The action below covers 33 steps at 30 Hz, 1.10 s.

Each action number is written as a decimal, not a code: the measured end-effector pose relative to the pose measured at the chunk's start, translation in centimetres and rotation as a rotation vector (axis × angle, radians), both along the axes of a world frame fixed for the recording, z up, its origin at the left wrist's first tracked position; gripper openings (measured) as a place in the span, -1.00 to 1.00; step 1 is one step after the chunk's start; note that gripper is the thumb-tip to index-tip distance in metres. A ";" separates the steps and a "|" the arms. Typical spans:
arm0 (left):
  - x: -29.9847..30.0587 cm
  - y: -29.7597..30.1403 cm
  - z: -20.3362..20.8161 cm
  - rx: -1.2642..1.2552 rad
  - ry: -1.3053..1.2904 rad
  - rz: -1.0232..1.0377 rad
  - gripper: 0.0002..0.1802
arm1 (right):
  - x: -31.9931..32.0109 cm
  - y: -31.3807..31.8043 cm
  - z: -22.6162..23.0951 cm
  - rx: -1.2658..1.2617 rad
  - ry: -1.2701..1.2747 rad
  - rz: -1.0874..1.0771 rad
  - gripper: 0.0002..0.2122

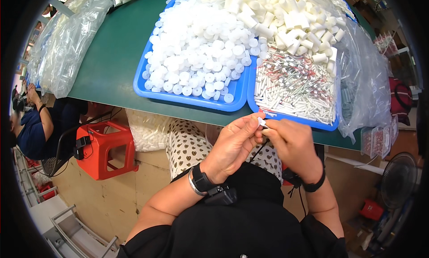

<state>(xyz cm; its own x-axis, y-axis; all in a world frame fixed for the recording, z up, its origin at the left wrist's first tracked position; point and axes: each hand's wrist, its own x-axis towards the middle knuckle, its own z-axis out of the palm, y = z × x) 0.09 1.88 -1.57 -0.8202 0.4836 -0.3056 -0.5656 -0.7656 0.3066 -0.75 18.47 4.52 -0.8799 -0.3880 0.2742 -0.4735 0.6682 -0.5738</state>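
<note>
My left hand [234, 144] and my right hand [292, 144] meet at the table's front edge, fingertips almost touching. Between them is a small white plastic piece [262, 122], which the left thumb and fingers pinch. The right thumb and forefinger close on its lower side; the fingers hide most of it. Just beyond the hands lies a heap of thin white sticks with red and dark wires [295, 86], in a blue tray [308, 121]. Left of it, another blue tray [192, 103] is heaped with translucent white discs [196, 52].
Short cream tubes [290, 16] are piled behind the sticks. Clear plastic bags [364, 79] lie at the right and far left of the green table [107, 57]. A red stool [105, 150] stands at left, near another person [40, 124]. A black fan [399, 179] is at right.
</note>
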 end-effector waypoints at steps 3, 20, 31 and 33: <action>-0.2 -0.5 0.4 -0.119 0.071 0.053 -0.59 | -2.2 1.5 1.3 0.001 -0.001 -0.062 -0.89; -0.6 -0.8 1.9 -0.296 0.036 0.138 -0.59 | -6.0 3.3 -1.1 0.319 0.260 0.183 -0.90; -1.0 -0.7 2.0 -0.326 0.023 0.184 -0.62 | -7.0 2.8 -0.4 0.464 0.151 0.259 -0.88; -1.0 -0.7 2.1 -0.318 0.028 0.202 -0.62 | -7.1 2.8 -0.3 0.411 0.150 0.269 -0.90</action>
<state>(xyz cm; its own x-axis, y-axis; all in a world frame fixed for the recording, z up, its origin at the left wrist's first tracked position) -0.90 1.15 0.51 -0.8997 0.1955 -0.3903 -0.4006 -0.7249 0.5603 -7.88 21.29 4.18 -0.6967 -0.6978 0.1665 -0.7168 0.6675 -0.2018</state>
